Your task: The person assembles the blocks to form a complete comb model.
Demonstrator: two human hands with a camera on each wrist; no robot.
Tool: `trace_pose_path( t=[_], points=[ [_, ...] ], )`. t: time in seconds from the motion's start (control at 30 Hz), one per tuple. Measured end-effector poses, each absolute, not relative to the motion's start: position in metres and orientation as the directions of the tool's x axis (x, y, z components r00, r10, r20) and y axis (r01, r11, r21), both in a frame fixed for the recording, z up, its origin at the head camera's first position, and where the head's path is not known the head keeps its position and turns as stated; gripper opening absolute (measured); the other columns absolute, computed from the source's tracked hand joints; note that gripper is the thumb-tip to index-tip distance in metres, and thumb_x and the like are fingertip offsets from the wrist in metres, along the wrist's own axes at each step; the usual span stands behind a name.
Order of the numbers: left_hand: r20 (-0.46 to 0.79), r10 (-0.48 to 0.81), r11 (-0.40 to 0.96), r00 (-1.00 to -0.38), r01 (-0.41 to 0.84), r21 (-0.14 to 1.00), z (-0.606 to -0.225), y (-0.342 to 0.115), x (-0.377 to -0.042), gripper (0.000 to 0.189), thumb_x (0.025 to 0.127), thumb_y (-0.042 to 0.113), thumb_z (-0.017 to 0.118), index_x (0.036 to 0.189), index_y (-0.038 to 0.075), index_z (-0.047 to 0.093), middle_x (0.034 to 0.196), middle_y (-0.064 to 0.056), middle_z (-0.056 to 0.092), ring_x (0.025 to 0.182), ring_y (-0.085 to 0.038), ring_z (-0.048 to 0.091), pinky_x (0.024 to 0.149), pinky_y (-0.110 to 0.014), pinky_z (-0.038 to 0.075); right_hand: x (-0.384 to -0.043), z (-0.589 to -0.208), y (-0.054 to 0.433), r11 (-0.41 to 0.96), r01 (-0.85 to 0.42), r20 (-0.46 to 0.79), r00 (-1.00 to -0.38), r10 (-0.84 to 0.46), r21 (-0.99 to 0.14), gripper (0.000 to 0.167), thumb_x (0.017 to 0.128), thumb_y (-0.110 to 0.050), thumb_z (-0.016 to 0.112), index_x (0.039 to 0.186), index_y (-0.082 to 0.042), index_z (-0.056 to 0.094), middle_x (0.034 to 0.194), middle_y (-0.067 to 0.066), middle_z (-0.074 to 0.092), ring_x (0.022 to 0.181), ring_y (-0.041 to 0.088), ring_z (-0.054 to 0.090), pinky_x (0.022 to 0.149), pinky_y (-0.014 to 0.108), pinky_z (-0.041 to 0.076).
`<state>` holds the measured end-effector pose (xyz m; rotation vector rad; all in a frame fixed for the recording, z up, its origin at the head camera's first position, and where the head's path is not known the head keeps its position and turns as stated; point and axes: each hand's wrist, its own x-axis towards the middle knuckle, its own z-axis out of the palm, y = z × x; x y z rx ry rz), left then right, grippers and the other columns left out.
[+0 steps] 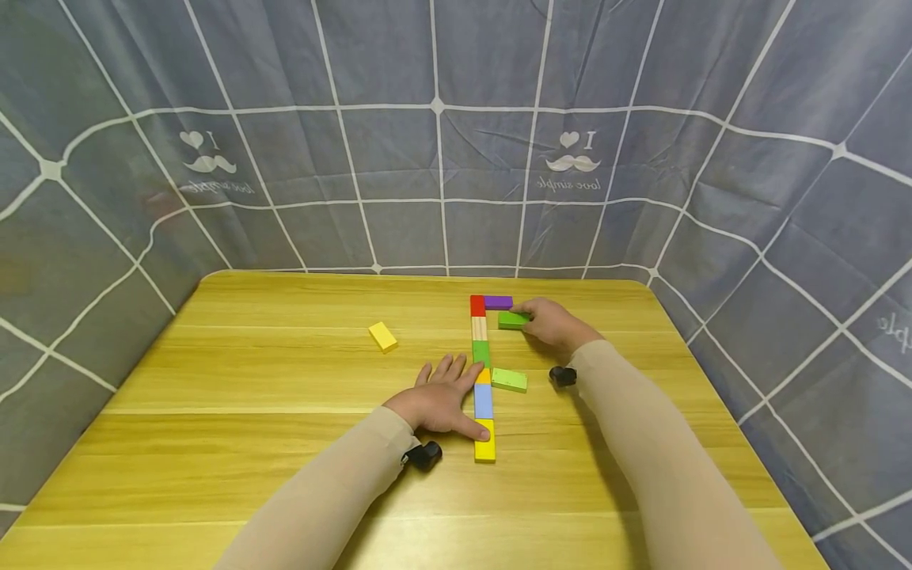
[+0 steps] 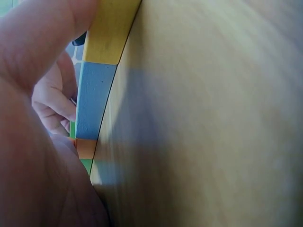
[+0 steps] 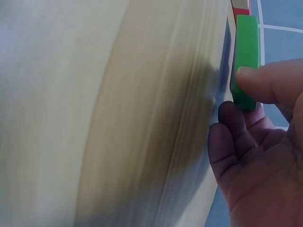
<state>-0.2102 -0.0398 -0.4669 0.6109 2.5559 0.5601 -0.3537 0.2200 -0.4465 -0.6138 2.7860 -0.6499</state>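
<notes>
A straight row of blocks runs away from me: yellow [image 1: 484,454], light blue [image 1: 483,401], orange [image 1: 484,377], green [image 1: 480,353], plain wood [image 1: 479,328] and red [image 1: 477,305]. From the red end a purple block [image 1: 499,302] extends to the right. My left hand [image 1: 440,402] lies spread along the row, thumb on the yellow block and fingertips near the orange and green ones. Between thumb and fingers, my right hand [image 1: 554,324] pinches another green block [image 3: 247,47], just in front of the purple one. Fingertips hide part of its right end.
Right of the row, close to the orange block, lies a lime green block [image 1: 509,381]. A loose yellow block [image 1: 382,337] rests at an angle to the left. The wooden table [image 1: 271,443] ends at a grey curtain [image 1: 399,158] behind and at the sides.
</notes>
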Motion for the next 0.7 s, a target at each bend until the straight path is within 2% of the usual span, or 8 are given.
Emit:
trace_pose_path(
  t=[0.2,0.7],
  points=[
    [-0.329,0.503,0.819,-0.799,0.32,0.475,-0.4668,-0.0398,-0.2113,0.122,0.081,0.075,0.074,0.171,0.03,0.006,0.179,-0.007,-0.006,0.166,-0.031,-0.009,0.131,-0.06,-0.007,-0.3557,-0.4481,0.2151,0.813,-0.342,-0.123,-0.887,-0.445,-0.472,0.05,0.096,0.0,0.058,0.146,-0.006,0.063,0.148,0.019,0.062,0.141,0.038,0.053,0.123,0.054,0.038],
    [-0.33,0.5,0.817,-0.801,0.309,0.488,-0.4675,-0.0406,-0.2113,0.123,0.08,0.074,0.075,0.171,0.03,0.006,0.179,-0.007,-0.005,0.166,-0.031,-0.01,0.13,-0.06,-0.008,-0.3561,-0.4512,0.2114,0.806,-0.276,-0.173,-0.892,-0.418,-0.524,0.055,0.094,0.005,0.054,0.146,-0.01,0.064,0.146,0.015,0.064,0.138,0.034,0.054,0.124,0.053,0.036]
  ],
)
